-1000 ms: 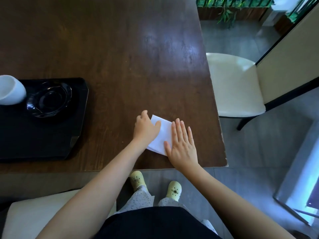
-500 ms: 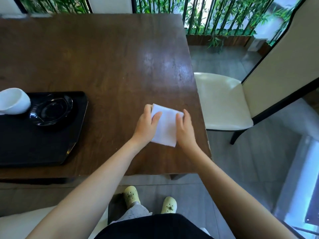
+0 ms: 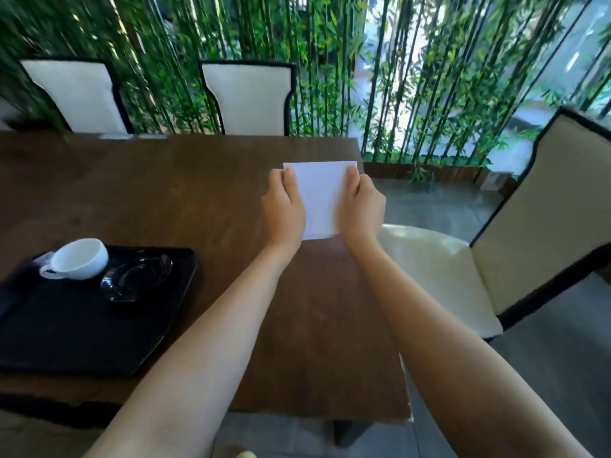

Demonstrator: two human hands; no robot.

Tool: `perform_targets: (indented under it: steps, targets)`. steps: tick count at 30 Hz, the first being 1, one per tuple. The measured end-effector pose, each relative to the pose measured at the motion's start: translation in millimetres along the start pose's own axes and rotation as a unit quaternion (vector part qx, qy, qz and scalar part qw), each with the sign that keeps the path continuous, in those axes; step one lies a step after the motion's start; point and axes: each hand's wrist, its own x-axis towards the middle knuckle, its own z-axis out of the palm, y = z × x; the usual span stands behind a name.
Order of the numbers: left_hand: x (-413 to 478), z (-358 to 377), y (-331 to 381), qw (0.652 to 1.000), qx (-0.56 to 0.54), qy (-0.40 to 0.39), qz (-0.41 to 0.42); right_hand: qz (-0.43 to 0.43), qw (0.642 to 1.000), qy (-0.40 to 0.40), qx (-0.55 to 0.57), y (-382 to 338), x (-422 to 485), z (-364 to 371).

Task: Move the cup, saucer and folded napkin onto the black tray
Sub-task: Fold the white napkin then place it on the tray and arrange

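A white folded napkin (image 3: 320, 198) is held up above the right part of the brown table (image 3: 158, 193). My left hand (image 3: 285, 208) grips its left edge and my right hand (image 3: 361, 204) grips its right edge. The black tray (image 3: 66, 328) lies at the table's near left. On it a white cup (image 3: 78, 259) lies tipped on its side at the far left, touching a black glossy saucer (image 3: 137, 279) just to its right.
Two cream chairs (image 3: 248, 97) with black frames stand at the table's far side, one more chair (image 3: 469, 276) at the right end. Green bamboo (image 3: 413, 77) fills the background. The table's right edge runs just under my right forearm.
Both hands have lifted the napkin off the table and now hold it by its two sides. The head camera has tilted upward, bringing chairs and bamboo into view.
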Motion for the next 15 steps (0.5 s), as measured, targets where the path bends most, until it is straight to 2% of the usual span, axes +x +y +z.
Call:
perform_targets:
  steps: [6,15]
  targets:
    - [33,-43,-8,0.997,0.025,0.070,0.002,-0.043,0.997,-0.045,0.041,-35,-4,47]
    - [87,-170,-36,0.985,0.092,0.142,0.020,-0.093,0.980,-0.122,0.125,-111,-56,153]
